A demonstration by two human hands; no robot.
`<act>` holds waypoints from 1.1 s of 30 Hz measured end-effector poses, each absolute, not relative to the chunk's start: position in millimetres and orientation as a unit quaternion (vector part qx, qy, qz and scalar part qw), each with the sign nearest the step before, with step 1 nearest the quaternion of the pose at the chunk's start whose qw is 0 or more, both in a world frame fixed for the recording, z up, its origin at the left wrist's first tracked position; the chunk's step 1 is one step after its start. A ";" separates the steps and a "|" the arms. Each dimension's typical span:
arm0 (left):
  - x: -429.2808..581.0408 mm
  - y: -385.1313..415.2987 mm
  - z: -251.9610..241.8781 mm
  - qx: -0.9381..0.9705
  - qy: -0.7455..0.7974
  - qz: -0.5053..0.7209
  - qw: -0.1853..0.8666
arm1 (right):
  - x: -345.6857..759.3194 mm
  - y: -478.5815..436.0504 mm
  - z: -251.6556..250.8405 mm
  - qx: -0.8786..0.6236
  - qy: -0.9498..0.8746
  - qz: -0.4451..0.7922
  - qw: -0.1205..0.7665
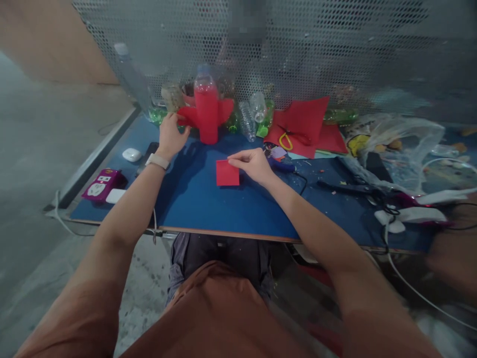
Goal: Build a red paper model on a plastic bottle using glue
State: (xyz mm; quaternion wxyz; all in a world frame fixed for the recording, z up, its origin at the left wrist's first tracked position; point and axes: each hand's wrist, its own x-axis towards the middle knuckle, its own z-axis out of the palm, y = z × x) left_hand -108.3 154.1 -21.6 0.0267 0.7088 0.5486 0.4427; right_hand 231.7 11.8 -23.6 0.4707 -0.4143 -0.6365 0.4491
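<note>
Head view: right hand is pinching the red paper square at its upper right corner, over the tabletop. Left hand is reaching to the left fin of the red-wrapped bottle, which is standing upright behind; can't tell whether it's gripping.

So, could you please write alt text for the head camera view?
A person's right hand pinches a small red square over a blue table, while the left hand is at one red wing of an upright bottle wrapped in red. Further right lie red sheets and a clear plastic bag.
</note>
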 end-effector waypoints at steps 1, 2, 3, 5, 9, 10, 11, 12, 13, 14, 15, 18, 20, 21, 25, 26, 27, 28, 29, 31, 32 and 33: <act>-108.0 154.4 -21.7 0.708 0.552 0.440 0.026 | 231.7 12.1 -24.0 -0.415 -0.636 0.448 0.471; -107.8 154.5 -21.6 0.708 0.555 0.436 0.026 | 231.7 12.2 -24.2 -0.415 -0.636 0.449 0.471; -107.7 154.7 -21.4 0.709 0.557 0.431 0.026 | 231.7 12.3 -24.4 -0.415 -0.636 0.449 0.470; -108.1 155.3 -21.4 0.710 0.558 0.429 0.024 | 231.7 12.5 -24.7 -0.414 -0.636 0.451 0.470; -109.2 157.9 -23.9 0.709 0.549 0.443 0.022 | 231.9 13.1 -25.8 -0.412 -0.639 0.450 0.468; -108.9 158.0 -24.8 0.708 0.548 0.445 0.022 | 232.0 13.3 -26.2 -0.412 -0.640 0.450 0.467; -108.3 157.6 -25.6 0.707 0.548 0.446 0.022 | 232.1 13.5 -26.6 -0.411 -0.641 0.451 0.466; -107.5 156.2 -25.8 0.705 0.550 0.448 0.023 | 232.2 13.6 -26.9 -0.411 -0.641 0.451 0.465; -106.3 153.6 -25.1 0.702 0.552 0.449 0.024 | 232.3 13.7 -27.1 -0.410 -0.642 0.452 0.464; -104.9 149.8 -23.3 0.699 0.553 0.453 0.023 | 232.4 13.7 -27.2 -0.411 -0.643 0.451 0.463; -102.9 144.5 -20.0 0.697 0.552 0.457 0.020 | 232.5 13.7 -27.0 -0.412 -0.643 0.450 0.462; -92.2 120.3 -2.9 0.691 0.537 0.483 -0.011 | 233.0 13.7 -25.9 -0.417 -0.642 0.443 0.466; -78.3 99.5 10.0 0.696 0.519 0.496 -0.011 | 233.6 13.8 -25.1 -0.419 -0.641 0.437 0.472; -69.1 88.8 14.9 0.705 0.508 0.495 -0.001 | 234.1 13.9 -24.7 -0.420 -0.640 0.435 0.474; -25.9 52.5 15.7 0.791 0.419 0.424 0.138 | 236.3 14.9 -22.8 -0.427 -0.637 0.432 0.474; -16.6 46.7 12.0 0.807 0.397 0.400 0.174 | 236.9 15.1 -22.2 -0.427 -0.637 0.432 0.474; -9.1 42.4 7.9 0.822 0.379 0.377 0.196 | 237.4 15.3 -21.5 -0.426 -0.637 0.432 0.475; -3.6 39.6 3.7 0.831 0.369 0.363 0.202 | 237.8 15.4 -20.9 -0.425 -0.638 0.431 0.476; -0.1 37.9 0.0 0.839 0.363 0.351 0.205 | 238.1 15.4 -20.4 -0.423 -0.638 0.431 0.477; 2.0 37.1 -5.0 0.843 0.360 0.341 0.209 | 238.6 15.1 -19.9 -0.419 -0.639 0.429 0.481; 1.4 37.4 -6.2 0.841 0.361 0.340 0.214 | 238.9 14.9 -19.9 -0.417 -0.639 0.428 0.484; 0.4 37.7 -6.8 0.838 0.363 0.341 0.221 | 239.1 14.6 -20.1 -0.414 -0.639 0.426 0.488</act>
